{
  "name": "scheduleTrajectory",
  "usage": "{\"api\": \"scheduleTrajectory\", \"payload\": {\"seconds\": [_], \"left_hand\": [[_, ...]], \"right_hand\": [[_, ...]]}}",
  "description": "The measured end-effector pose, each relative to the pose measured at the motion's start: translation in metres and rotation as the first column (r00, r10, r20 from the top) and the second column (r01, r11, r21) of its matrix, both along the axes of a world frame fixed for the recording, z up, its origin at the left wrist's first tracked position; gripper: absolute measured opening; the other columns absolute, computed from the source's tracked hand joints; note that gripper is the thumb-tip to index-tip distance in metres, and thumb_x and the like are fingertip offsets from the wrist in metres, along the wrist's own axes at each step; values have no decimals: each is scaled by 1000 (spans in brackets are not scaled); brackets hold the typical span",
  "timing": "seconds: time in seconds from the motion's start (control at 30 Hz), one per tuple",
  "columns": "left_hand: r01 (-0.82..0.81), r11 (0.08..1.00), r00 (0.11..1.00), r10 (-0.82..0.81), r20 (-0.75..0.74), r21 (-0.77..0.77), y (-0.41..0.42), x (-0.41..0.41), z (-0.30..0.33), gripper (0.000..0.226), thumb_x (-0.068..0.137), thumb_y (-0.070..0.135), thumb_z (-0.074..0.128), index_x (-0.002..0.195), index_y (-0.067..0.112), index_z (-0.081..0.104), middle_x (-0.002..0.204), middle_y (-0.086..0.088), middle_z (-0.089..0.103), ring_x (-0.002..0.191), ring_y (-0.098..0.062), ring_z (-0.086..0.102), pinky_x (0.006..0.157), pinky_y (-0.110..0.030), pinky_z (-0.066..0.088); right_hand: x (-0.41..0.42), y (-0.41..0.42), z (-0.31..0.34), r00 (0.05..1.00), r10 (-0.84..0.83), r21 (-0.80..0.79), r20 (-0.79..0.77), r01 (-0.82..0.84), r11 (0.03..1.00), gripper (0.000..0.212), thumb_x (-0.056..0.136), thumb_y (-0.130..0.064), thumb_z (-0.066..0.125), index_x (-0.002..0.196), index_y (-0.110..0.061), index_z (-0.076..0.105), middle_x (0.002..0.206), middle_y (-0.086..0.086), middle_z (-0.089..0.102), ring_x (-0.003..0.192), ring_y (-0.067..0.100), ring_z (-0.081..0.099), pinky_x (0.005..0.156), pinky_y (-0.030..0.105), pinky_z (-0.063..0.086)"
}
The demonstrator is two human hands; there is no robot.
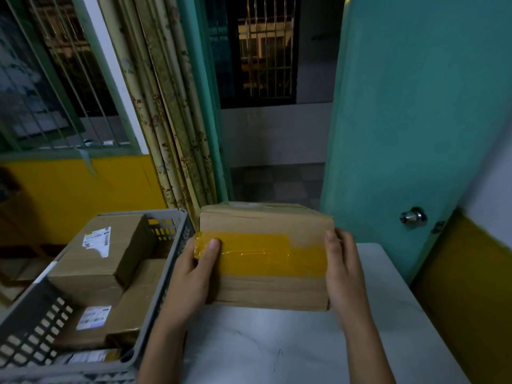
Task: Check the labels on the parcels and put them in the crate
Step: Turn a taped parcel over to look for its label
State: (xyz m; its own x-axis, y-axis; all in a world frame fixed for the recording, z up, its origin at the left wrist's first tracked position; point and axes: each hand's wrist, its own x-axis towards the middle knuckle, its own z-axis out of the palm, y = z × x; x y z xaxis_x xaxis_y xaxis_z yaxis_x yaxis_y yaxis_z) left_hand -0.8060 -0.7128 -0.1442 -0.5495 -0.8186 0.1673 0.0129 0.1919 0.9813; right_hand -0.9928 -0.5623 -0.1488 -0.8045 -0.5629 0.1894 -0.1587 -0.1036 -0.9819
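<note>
The left hand (194, 270) and right hand (343, 267) grip a taped box (266, 273) by its ends, over the table (277, 347) (no label shows on the facing side). Beside it the crate (163, 273) already holds several parcels (97, 259); this box remains to be checked and placed.

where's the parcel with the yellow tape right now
In the head view, the taped parcel is centre frame, gripped by the left hand and right hand, over the white table just right of the grey crate.
</note>
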Motion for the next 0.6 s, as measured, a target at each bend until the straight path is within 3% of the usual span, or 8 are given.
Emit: {"api": "scheduleTrajectory", "payload": {"seconds": [0.07,0.2,0.3,0.37,0.4,0.5,0.6], "left_hand": [[-13,1000,999,13,-33,-2,2,2,1,35,98,50,56,128,33,60,116,21,70,107,1,66,90,-23,47],[-4,999,997,7,-71,38,6,3,10,34,95,37,50,127,48,52,113,37,66,104,15,62,81,-7,47],[-18,991,994,32,-105,129,7,5,19,25,98,54,48,123,52,52,105,39,66,96,17,63,81,-19,51],[-64,978,983,96,-155,200,4,4,22,59,86,79,47,127,39,59,123,18,69,110,-2,66,89,-33,56],[-100,962,978,142,-153,256,3,3,23,63,83,82,48,125,37,60,129,5,67,115,-12,64,94,-40,54],[-140,935,977,184,-110,326,-1,-2,21,26,95,56,56,113,38,60,127,-7,59,110,-23,58,85,-44,49],[-53,933,977,122,-174,356,-4,-2,10,61,74,33,55,135,34,58,125,5,65,113,-22,60,79,-39,49]], "right_hand": [[2,-2,3,999,-47,8,-20,47,999,41,89,-64,35,109,-34,54,98,-14,64,80,-11,60,64,18,43],[8,-2,-1,995,-67,-65,-68,62,996,30,95,-58,38,108,-37,56,96,-23,67,85,-6,63,66,12,48],[10,1,2,997,-57,-122,-57,50,991,25,99,-59,44,106,-40,59,98,-23,68,85,-4,64,69,14,51],[7,2,2,999,-17,-142,-41,11,990,24,96,-59,49,103,-40,62,98,-14,70,88,6,66,73,24,54],[6,2,-1,1000,12,-151,-13,-14,988,34,92,-65,48,103,-36,63,98,-8,70,92,13,67,76,33,56],[5,1,-9,990,56,-105,131,-42,994,73,75,-92,43,106,-28,62,103,3,68,101,23,68,88,52,57],[3,0,-15,976,72,-69,204,-59,996,53,76,-82,55,108,-41,64,109,-9,68,108,16,65,98,53,53]]}}
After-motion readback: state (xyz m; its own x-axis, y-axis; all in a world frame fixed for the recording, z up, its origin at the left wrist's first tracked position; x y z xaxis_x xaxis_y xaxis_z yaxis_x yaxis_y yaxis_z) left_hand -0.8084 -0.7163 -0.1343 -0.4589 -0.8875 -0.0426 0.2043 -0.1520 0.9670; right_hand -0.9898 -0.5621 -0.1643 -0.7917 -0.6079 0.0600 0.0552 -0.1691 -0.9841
